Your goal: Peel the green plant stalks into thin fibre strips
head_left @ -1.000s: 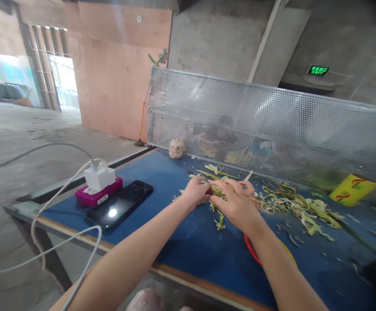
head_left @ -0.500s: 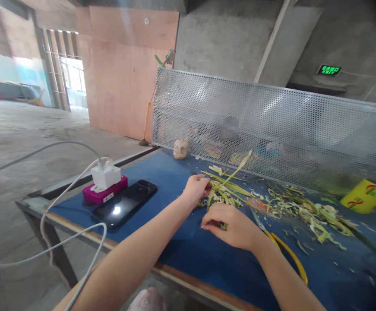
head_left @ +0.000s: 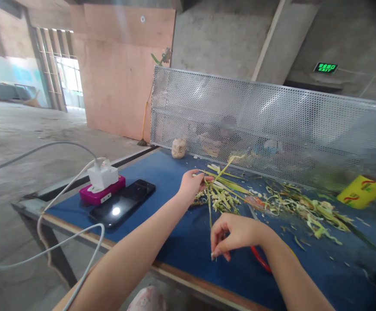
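My left hand (head_left: 191,185) grips a bunch of green-and-pale plant stalks (head_left: 222,181) at its near end, holding it on the blue table (head_left: 181,242). My right hand (head_left: 233,235) is nearer to me, fingers pinched on a thin green strip (head_left: 210,207) that runs from the bunch down to the fingertips. Peeled scraps (head_left: 301,209) are scattered to the right of the bunch. A red-handled tool (head_left: 260,257) lies partly hidden beneath my right wrist.
A black phone (head_left: 123,208) and a pink box with a white charger (head_left: 102,183) and cables sit at the table's left. A perforated metal screen (head_left: 272,125) stands along the far edge, a yellow packet (head_left: 361,192) at right, a pale lump (head_left: 178,148) by the screen.
My right hand has drawn back from the bunch towards me, pulling a thin strip off it. My left hand has stayed on the stalks, and the stalk tip has tilted up.
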Tool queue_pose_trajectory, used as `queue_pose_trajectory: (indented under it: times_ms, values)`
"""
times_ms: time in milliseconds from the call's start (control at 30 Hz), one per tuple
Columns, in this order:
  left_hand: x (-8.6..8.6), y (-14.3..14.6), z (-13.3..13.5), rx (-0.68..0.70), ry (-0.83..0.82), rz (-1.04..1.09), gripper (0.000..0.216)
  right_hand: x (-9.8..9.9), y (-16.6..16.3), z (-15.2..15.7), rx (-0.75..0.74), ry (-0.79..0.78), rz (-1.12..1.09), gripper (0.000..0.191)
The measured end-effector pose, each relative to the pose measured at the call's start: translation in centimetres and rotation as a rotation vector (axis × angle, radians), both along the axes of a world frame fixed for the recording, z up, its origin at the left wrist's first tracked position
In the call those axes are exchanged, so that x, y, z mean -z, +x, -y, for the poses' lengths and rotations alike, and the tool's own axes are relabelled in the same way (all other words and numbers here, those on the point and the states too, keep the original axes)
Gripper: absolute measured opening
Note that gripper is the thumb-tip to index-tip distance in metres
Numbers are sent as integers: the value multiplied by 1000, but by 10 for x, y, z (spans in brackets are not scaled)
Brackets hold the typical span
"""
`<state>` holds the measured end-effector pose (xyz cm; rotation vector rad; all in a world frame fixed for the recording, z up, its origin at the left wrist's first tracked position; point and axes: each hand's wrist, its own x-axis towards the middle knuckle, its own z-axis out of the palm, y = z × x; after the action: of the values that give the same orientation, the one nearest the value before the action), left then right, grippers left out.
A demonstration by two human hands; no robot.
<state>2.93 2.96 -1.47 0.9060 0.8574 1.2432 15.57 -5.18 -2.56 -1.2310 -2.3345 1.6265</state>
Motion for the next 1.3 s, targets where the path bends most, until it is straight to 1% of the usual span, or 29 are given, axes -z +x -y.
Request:
queue_pose_trajectory:
  times_ms: [100,133,167,200,233,300,333,367,400,433,467,533,600,700,767,833,900,1033,1167,1300]
  values:
    - [-1,0,3,13,28,-25,45,-7,2,1,-25,-46,-52,25]
    - [-1,0,4,23,38,-33,44,-9,4,1,-15,-30,-83,26]
    - [-2,0,5,37,47,-42,44,-12,7,0,24,27,-115,27]
    - [-2,0,6,52,55,-49,43,-14,11,-2,102,132,-156,25]
    - [-3,1,7,73,65,-57,42,-16,16,-5,235,274,-213,24]
    - [-4,1,10,115,86,-79,39,-16,26,-13,564,566,-269,34]
    - [-4,2,11,133,96,-90,38,-14,31,-17,665,638,-226,36]
    - [-5,2,12,148,106,-100,38,-13,35,-20,711,667,-167,36]
    - [-6,2,13,157,114,-110,37,-11,37,-23,725,667,-139,32]
    - [-6,2,14,161,119,-120,38,-10,38,-25,725,665,-150,27]
    - [-7,2,15,157,121,-128,39,-9,37,-26,722,665,-187,26]
    - [-6,2,16,145,138,-150,45,-7,32,-28,676,660,-258,35]
    - [-3,2,16,120,188,-183,53,-5,25,-28,645,681,-293,39]
    - [3,2,16,34,340,-262,65,-1,15,-28,683,759,-331,41]
    - [6,3,16,-13,431,-301,71,1,9,-28,711,779,-381,44]
    - [7,3,17,-3,465,-309,73,3,5,-28,699,746,-446,44]
    - [7,4,18,27,457,-298,74,4,3,-28,692,711,-494,42]
    - [5,3,19,39,439,-276,76,2,2,-28,784,718,-562,31]
    - [1,-1,22,11,466,-295,79,3,3,-29,894,747,-571,20]
    - [-2,-5,24,-47,512,-320,82,7,3,-32,935,664,-702,25]
